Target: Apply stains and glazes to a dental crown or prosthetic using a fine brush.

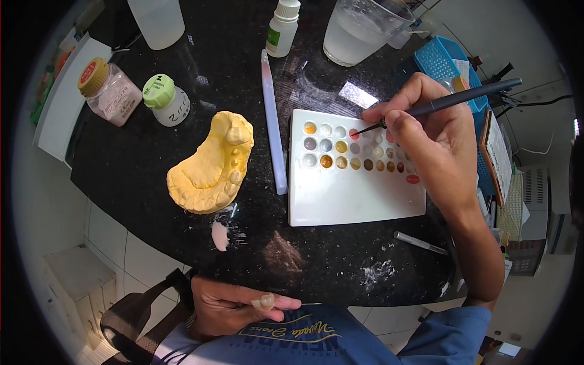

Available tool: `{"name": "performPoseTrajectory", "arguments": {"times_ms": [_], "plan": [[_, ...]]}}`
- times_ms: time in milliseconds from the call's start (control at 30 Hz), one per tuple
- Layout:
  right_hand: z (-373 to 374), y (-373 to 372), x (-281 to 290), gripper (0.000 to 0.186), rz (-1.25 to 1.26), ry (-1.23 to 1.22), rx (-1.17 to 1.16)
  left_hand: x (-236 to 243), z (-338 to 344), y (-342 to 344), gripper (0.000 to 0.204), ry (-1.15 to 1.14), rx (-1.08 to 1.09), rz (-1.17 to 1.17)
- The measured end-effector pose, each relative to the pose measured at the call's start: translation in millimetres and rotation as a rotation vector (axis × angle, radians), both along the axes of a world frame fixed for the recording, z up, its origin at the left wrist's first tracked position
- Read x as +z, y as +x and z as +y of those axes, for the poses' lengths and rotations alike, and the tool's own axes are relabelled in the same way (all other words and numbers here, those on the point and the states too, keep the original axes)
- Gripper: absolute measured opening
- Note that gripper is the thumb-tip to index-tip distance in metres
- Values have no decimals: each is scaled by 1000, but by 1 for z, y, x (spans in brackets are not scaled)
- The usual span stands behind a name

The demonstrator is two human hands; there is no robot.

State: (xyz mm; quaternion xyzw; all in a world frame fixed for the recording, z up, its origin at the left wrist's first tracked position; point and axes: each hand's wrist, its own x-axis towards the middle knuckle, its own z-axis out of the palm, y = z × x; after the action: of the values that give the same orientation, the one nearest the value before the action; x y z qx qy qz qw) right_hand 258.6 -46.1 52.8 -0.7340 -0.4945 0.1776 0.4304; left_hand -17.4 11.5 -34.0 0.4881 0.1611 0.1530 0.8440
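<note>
This looks like a dental laboratory: a yellow dental cast [198, 185] sits left of centre on a dark, glossy bench [328, 261], a white palette [353, 198] of coloured pastes [326, 161] (amber, grey, red) lies right of centre, and a pink powder jar [115, 97] stands upper left.

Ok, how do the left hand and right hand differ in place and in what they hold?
The left hand is low, by the near edge of the tabletop; the right hand is over the right side of the white palette. The left hand holds a small tooth-coloured crown, the right hand a slim black-handled brush, its tip at a red well. Both hands are bare.
</note>
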Motion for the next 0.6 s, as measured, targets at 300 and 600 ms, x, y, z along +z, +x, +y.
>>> {"name": "performPoseTrajectory", "arguments": {"times_ms": [300, 600], "plan": [[-40, -26, 24, 19, 154, 132, -69, -9, -11, -1, 13, -65, 160, -141], [-100, -121, -1, 29, -24, 314, -59, 0, -4, 9, 20, -52, 110, -171]]}}
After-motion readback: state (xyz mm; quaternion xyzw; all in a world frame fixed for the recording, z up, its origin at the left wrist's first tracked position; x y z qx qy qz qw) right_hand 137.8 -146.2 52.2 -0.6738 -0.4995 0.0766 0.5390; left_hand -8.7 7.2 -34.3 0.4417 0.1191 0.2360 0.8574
